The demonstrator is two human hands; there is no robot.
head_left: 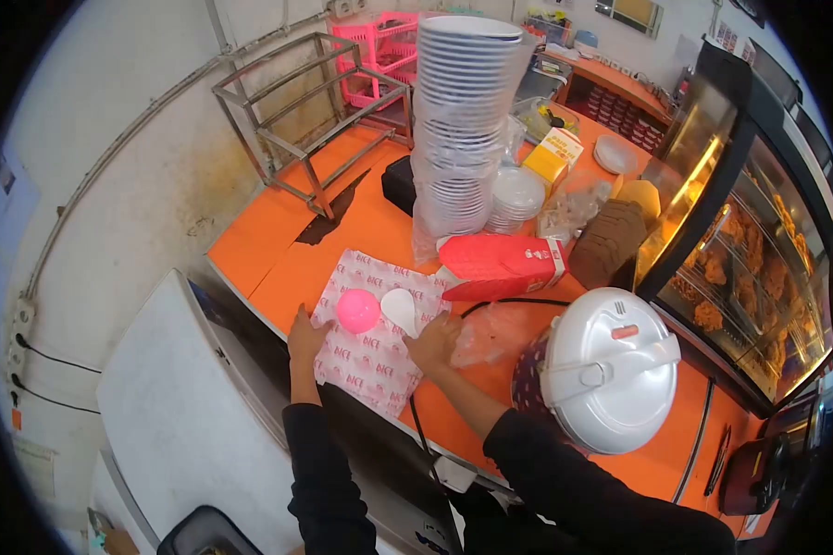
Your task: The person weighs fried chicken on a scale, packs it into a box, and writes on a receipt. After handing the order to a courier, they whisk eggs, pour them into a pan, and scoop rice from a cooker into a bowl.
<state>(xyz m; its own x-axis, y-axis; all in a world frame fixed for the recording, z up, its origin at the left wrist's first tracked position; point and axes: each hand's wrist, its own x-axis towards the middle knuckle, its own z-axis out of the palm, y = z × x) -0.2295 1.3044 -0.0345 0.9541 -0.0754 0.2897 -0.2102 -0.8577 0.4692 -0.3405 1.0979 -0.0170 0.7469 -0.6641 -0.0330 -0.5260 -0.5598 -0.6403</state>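
A sheet of pink-and-white printed paper (366, 359) lies on the orange table (278, 227). On it rests a round pink bowl or mould (357, 311). My left hand (305, 335) is at the paper's left edge, beside the pink item; what its fingers hold, if anything, is too small to tell. My right hand (433, 342) is closed at the handle end of a white rice scoop (399, 309), whose broad end is next to the pink item.
A silver-lidded rice cooker (611, 370) stands right of my right arm. Behind are a red box (504, 266), a tall stack of cups (463, 120), and a metal frame (296, 153). A glass display case with fried food (740, 268) stands at the right.
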